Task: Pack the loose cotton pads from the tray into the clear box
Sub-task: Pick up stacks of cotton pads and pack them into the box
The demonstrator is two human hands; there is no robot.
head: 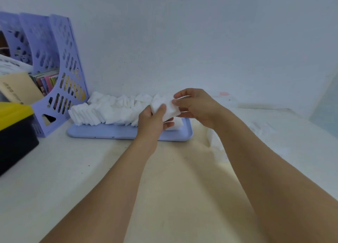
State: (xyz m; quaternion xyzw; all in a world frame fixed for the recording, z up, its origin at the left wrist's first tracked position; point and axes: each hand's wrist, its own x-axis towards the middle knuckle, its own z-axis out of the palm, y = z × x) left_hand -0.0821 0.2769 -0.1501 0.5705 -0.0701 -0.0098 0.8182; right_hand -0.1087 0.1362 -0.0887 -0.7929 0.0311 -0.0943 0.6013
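Squaring a small stack of white square cotton pads (165,109) at frame centre, you are pinching it with left hand (153,121) and right hand (193,105) fingers above the lilac plastic tray (113,132), where most pads remain; I cannot make out the clear box.

A plain pale wall (182,41) rises behind a white desk (73,169) — soft, even light, faintly bluish. At the left stands a lilac perforated file rack (60,74) holding papers and books, with a yellow-lidded black box (14,133) just in front of it.
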